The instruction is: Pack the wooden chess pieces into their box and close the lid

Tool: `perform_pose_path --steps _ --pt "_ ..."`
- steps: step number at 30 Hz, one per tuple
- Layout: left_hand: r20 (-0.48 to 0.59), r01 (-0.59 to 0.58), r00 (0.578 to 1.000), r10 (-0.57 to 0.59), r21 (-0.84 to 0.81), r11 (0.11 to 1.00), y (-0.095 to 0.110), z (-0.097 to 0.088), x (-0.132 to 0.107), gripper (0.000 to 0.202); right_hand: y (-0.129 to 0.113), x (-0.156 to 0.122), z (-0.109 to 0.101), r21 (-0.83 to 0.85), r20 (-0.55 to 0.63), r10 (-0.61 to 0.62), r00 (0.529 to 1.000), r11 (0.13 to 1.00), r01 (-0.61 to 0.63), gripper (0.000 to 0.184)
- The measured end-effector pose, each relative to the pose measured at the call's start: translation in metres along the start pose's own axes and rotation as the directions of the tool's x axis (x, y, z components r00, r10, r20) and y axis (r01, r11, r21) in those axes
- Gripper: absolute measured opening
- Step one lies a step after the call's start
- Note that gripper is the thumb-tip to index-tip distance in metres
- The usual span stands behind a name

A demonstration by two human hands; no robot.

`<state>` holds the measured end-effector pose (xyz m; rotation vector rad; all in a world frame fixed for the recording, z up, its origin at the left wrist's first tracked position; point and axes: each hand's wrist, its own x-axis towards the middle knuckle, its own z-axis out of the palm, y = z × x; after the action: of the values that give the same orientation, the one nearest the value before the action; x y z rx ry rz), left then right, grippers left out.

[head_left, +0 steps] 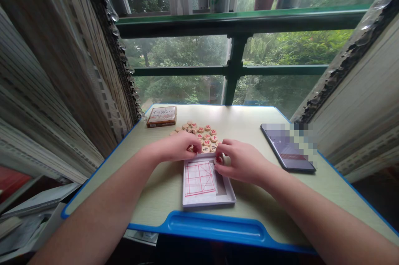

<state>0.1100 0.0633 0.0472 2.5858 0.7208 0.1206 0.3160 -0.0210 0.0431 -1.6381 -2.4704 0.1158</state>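
Note:
My right hand is closed around a round wooden Chinese chess piece, above the right side of an open white box. Inside the box lies a folded paper board with red lines. At the box's far left corner, my left hand has its fingers curled in, with a chess piece showing between them. Beyond both hands, several chess pieces with red or black characters lie flat in a loose cluster. My left hand covers some of them.
A brown printed box rests at the table's back left. To the right lies a smartphone. The table has a blue rim with a blue tray at the front. Window bars stand behind, and curtains hang on both sides.

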Motion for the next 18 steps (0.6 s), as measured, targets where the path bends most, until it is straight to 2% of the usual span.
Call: perform_pose_path --steps 12,18 --pt "0.003 0.025 1.0 -0.026 0.032 0.999 0.0031 -0.0004 0.0004 0.02 0.0023 0.0019 0.0051 0.022 -0.022 -0.003 1.0 1.0 0.003 0.012" --pt "0.008 0.017 1.0 -0.018 0.043 0.999 0.0036 -0.0001 0.0005 0.019 0.0043 0.0019 0.0079 0.012 -0.031 -0.063 0.998 0.998 0.063 0.016"
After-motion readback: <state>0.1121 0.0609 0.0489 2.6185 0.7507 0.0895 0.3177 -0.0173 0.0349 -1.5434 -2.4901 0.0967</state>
